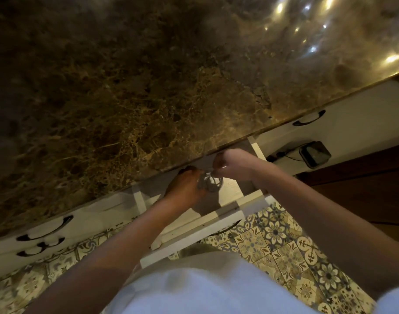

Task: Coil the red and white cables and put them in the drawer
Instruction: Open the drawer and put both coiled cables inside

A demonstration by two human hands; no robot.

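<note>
A white drawer point(207, 219) stands pulled out from under the brown marble counter, just below the counter's front edge. Both of my hands are inside it. My left hand point(184, 188) and my right hand point(230, 165) hold a small coil of white cable point(211, 181) between them, above the drawer's floor. My right hand pinches the coil's top. The left hand's fingers close on its left side. No red cable shows anywhere in view; the back of the drawer is hidden under the counter.
The marble counter point(148, 98) fills the upper part of the view. Closed white drawers with dark handles point(44, 230) flank the open one. A dark square device with a cord point(315, 154) lies at the right. Patterned floor tiles point(273, 241) are below.
</note>
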